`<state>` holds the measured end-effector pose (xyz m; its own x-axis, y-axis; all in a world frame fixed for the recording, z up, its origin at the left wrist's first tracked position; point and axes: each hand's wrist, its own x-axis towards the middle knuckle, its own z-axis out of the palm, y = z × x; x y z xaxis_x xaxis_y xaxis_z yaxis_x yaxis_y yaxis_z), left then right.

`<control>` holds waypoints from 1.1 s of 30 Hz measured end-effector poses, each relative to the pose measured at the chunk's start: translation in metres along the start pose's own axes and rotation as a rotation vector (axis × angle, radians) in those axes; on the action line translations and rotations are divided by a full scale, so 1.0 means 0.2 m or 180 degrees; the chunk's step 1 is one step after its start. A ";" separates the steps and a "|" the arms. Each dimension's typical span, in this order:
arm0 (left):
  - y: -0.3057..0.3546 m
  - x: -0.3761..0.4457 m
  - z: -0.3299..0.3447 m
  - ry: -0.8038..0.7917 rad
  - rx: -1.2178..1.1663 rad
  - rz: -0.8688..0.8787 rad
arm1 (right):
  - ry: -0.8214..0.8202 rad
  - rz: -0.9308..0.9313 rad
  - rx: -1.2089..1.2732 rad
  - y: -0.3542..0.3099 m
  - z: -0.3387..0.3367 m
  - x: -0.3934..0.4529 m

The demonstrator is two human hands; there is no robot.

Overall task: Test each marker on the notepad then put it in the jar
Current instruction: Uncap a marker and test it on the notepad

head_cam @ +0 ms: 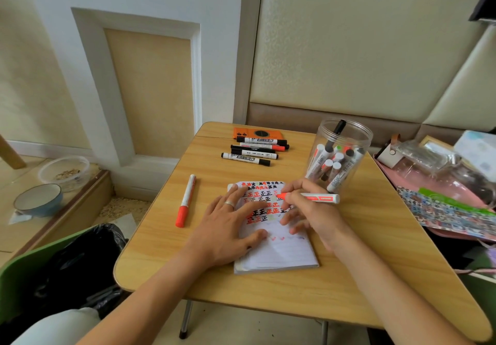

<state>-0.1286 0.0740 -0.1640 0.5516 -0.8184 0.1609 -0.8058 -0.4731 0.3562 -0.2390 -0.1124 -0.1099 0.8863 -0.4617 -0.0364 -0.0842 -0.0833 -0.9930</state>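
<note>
A notepad (281, 253) lies in the middle of the wooden table, its upper half covered with red and black test marks. My left hand (228, 226) lies flat on the page with spread fingers. My right hand (306, 210) grips a red-and-white marker (319, 198) lying nearly level, its red end pointing left over the pad. Behind it a clear plastic jar (339, 157) holds several markers standing on end. Another red-capped marker (185, 201) lies left of the pad. Several capped markers (255, 151) lie in a row at the far side.
An orange device (257, 133) lies behind the marker row. Right of the table is a cluttered pink surface (442, 183) with bags and patterned sheets. At left are a green chair back (32, 264), a black bag, and bowls (40, 199) on a low ledge.
</note>
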 end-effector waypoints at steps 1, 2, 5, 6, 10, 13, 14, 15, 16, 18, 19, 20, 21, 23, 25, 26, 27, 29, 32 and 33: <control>0.00 0.00 0.00 -0.0007 -0.0001 -0.0007 | 0.0017 -0.0018 -0.0105 0.01 0.00 0.00; 0.00 0.00 0.00 -0.0006 0.0002 -0.0018 | 0.0057 -0.0043 -0.0231 0.03 0.00 0.01; 0.00 0.00 0.00 0.0015 0.0009 -0.0050 | 0.0191 -0.0049 -0.0507 0.07 0.02 0.01; 0.00 0.00 0.00 0.0020 0.0014 -0.0054 | 0.0231 -0.0038 -0.0540 0.07 0.02 0.02; 0.01 0.00 0.00 0.0023 0.0002 -0.0053 | 0.0335 0.0019 -0.0611 0.09 0.02 0.02; 0.00 0.00 -0.01 -0.0012 0.0006 0.0065 | 0.0388 0.0016 -0.0592 0.10 0.03 0.02; 0.00 0.00 -0.01 -0.0030 0.0003 0.0129 | 0.0399 0.0018 -0.0590 0.10 0.03 0.02; 0.00 0.00 -0.01 -0.0052 -0.0003 0.0184 | 0.0405 0.0020 -0.0594 0.11 0.03 0.03; -0.01 0.00 -0.01 -0.0068 -0.0002 0.0225 | 0.0411 0.0013 -0.0596 0.11 0.04 0.03; -0.01 0.00 0.00 -0.0075 0.0033 0.0253 | 0.0425 -0.0005 -0.0609 0.11 0.04 0.03; -0.01 0.00 0.00 -0.0086 0.0061 0.0244 | 0.0430 -0.0008 -0.0625 0.11 0.04 0.03; -0.01 0.00 0.00 -0.0097 0.0085 0.0229 | 0.0426 -0.0004 -0.0646 0.11 0.05 0.03; -0.01 0.00 0.00 -0.0098 0.0095 0.0218 | 0.0417 0.0004 -0.0669 0.11 0.05 0.03; 0.00 0.00 0.00 -0.0075 0.0089 0.0209 | 0.0404 0.0023 -0.0709 0.10 0.05 0.02; 0.00 0.00 0.00 -0.0045 0.0061 0.0202 | 0.0424 0.0049 -0.0729 0.10 0.04 0.02; 0.00 0.00 0.00 -0.0036 0.0044 0.0198 | 0.0447 0.0072 -0.0745 0.10 0.04 0.02; 0.00 0.00 0.00 -0.0034 0.0036 0.0196 | 0.0472 0.0099 -0.0762 0.10 0.04 0.02; 0.00 0.00 0.00 -0.0034 0.0035 0.0201 | 0.0510 0.0139 -0.0770 0.10 0.04 0.03; -0.01 0.00 0.01 -0.0027 0.0060 0.0202 | 0.0527 0.0124 -0.0756 0.09 0.04 0.02; -0.01 0.00 0.01 -0.0025 0.0066 0.0203 | 0.0523 0.0105 -0.0751 0.09 0.04 0.02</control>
<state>-0.1281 0.0750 -0.1657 0.4975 -0.8496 0.1754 -0.8435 -0.4265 0.3264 -0.2332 -0.1081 -0.1292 0.7973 -0.6028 -0.0304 -0.2323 -0.2601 -0.9372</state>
